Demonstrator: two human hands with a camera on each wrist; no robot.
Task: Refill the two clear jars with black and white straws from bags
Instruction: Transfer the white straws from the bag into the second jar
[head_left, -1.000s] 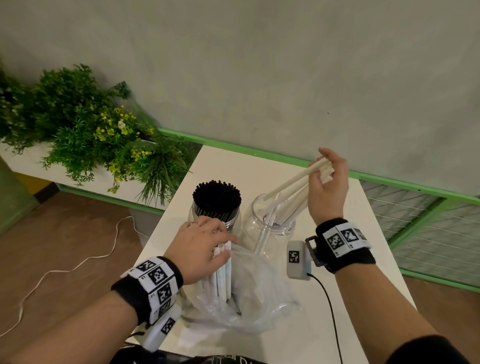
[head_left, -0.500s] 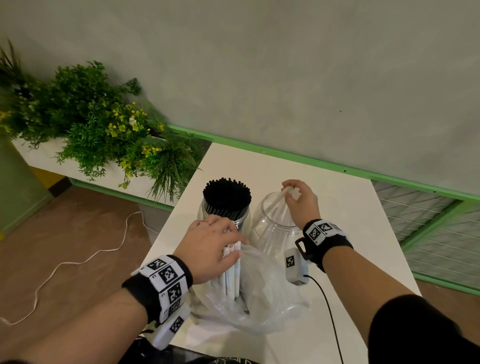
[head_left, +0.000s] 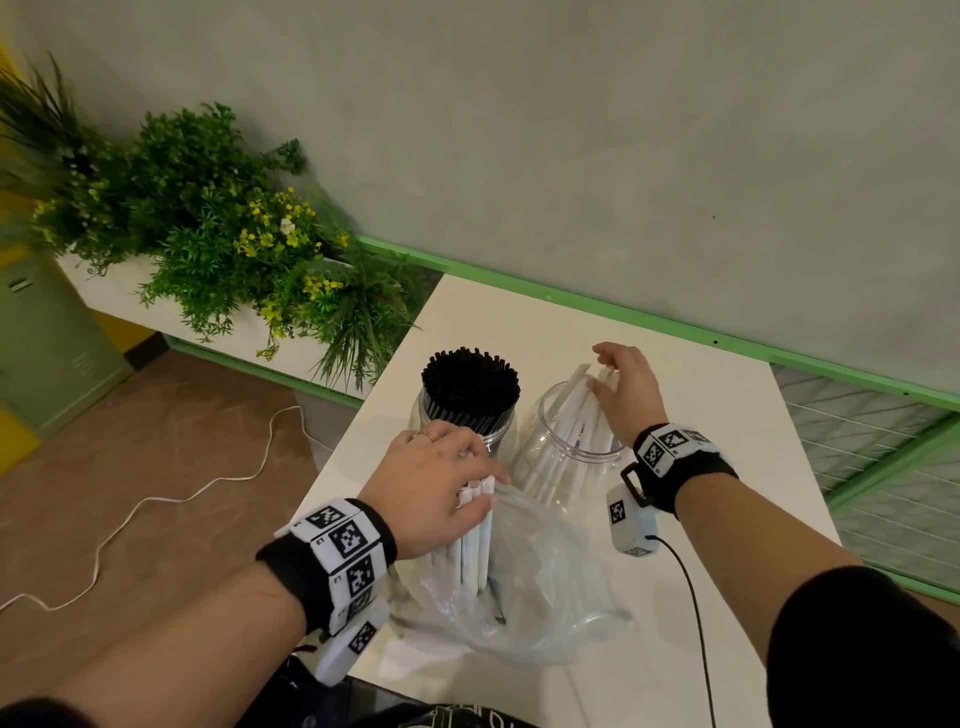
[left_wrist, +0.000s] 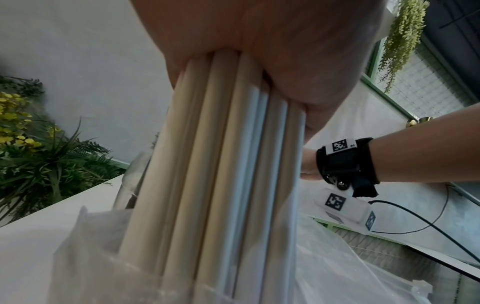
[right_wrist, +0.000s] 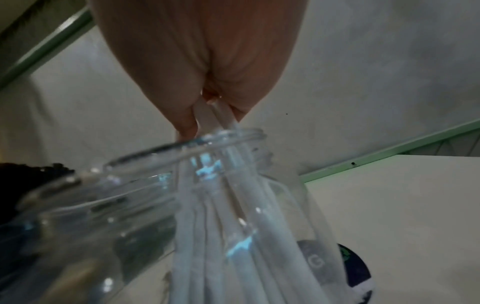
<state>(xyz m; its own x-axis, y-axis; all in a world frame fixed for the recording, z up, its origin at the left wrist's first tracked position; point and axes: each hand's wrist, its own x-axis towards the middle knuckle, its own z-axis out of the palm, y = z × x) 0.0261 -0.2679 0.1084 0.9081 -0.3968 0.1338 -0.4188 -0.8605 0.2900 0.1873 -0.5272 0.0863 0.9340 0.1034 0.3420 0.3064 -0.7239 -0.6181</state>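
From the head view, a smooth white table (head_left: 727, 441) carries two round clear jars. The left jar (head_left: 465, 431) is packed with thin black straws (head_left: 470, 376), their cut ends forming a dense bristly disc. The right jar (head_left: 561, 457) holds a few white straws (head_left: 576, 410) leaning toward its far rim. The right hand (head_left: 626, 389) is above that rim, its fingers loosely round the straws' upper ends. The left hand (head_left: 434, 486) wraps a bundle (head_left: 475, 540) of white tubes standing in a crinkled clear bag (head_left: 545, 597) at the near edge. Leafy plants (head_left: 223, 244) with small yellow flowers fill a planter left of the table.

From the left wrist, the left hand (left_wrist: 259, 41) closes round the bundle (left_wrist: 221, 174) of matte, cream-white cylinders, packed side by side and running down into the filmy bag (left_wrist: 350, 257).

From the right wrist, the right hand (right_wrist: 202, 61) pinches the tops of the white straws (right_wrist: 228, 216) between thumb and fingers, just above the ribbed, glossy mouth of the jar (right_wrist: 116, 205); the straws fan out below inside it.
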